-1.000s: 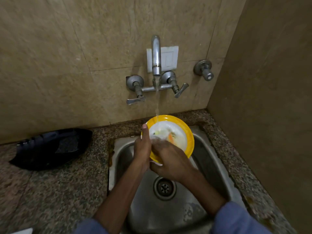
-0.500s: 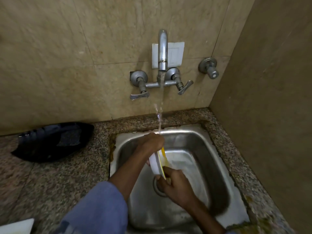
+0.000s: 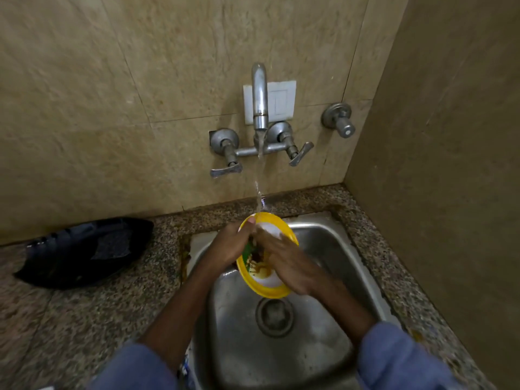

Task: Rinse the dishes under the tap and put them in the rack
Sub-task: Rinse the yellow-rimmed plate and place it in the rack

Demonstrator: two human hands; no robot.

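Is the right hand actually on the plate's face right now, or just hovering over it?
Touching. In the head view the right hand lies flat across the yellow-rimmed plate, covering its face with no gap, while the left hand grips its far rim.

One view is given, taken from a wide-angle camera worn on the head. The scene is looked at forward and steeply down, from close above the sink [image 3: 332, 243], with both forearms entering from the lower edge. The tap [image 3: 259, 99] and tiled wall are faced straight on. The bench [image 3: 84, 319] is seen at left, a side wall at right. Straight lines are bent toward the frame edges.
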